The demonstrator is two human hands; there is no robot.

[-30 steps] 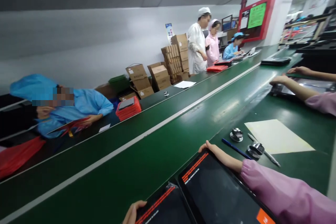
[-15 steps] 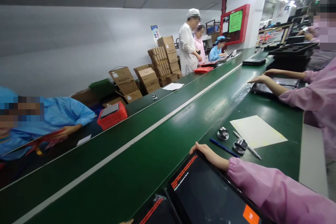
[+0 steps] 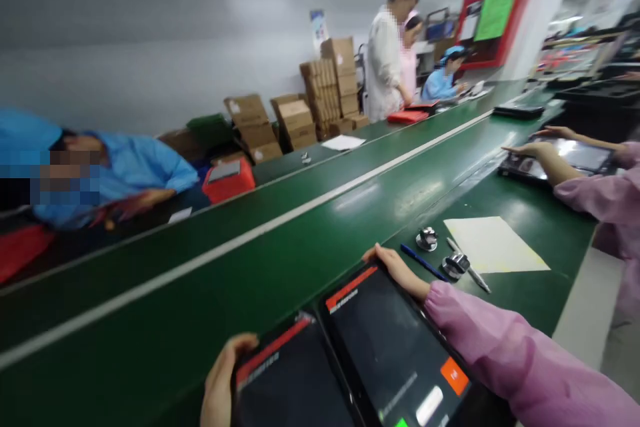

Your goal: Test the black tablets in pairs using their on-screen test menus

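Note:
Two black tablets lie side by side on the green bench in front of me. Each screen is lit, with a line of red text along its top. On the left tablet (image 3: 295,383), my left hand (image 3: 224,373) is curled round the outer left edge, its thumb side partly hidden. The right tablet (image 3: 390,347) shows orange and green blocks lower down. Wrapped over its upper right corner is my right hand (image 3: 397,271), in a pink sleeve. Close by lie a blue pen (image 3: 423,261), a silver pen (image 3: 475,272) and two small shiny round-based items (image 3: 456,265).
A sheet of paper (image 3: 495,243) lies right of the pens. At right, a co-worker's hands (image 3: 535,152) touch another black device (image 3: 580,152). Across the belt (image 3: 280,260) sit a blue-clad person and a red stack (image 3: 230,181). Cartons (image 3: 295,121) stand by the wall.
My left hand has come into view at the left tablet's edge, and more of both tablets shows. The right screen now displays a white and a green patch. My view has shifted.

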